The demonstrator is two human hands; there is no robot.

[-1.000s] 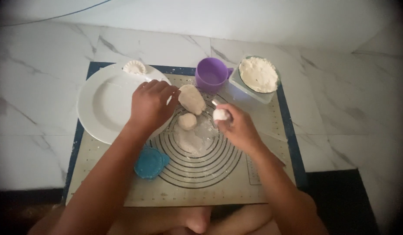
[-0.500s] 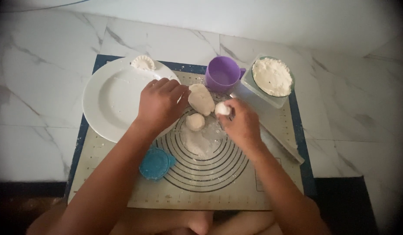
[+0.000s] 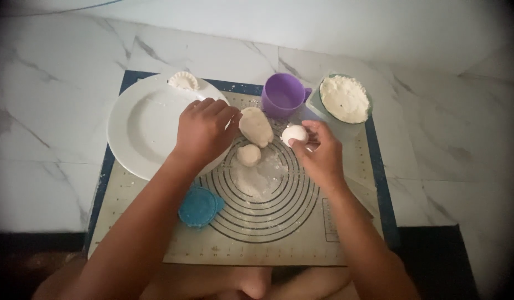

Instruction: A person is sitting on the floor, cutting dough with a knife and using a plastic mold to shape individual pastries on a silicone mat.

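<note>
Pale dough was the stuff in hand: a small round dough ball (image 3: 295, 134) sat pinched in the fingertips of the right hand (image 3: 319, 155), held just above the ringed pastry mat (image 3: 279, 222), right of the large dough lump (image 3: 256, 126). That lump lay with its long axis running away from the person, slightly tilted, and the left hand (image 3: 204, 132) rested curled, fingers together, at its left side, touching or nearly so; whether it gripped anything could not be told. A second small ball (image 3: 248, 155) lay just nearer than the lump, between the hands. Left of the lump stood a white plate (image 3: 140, 128); beyond it, a purple cup (image 3: 283, 95).
</note>
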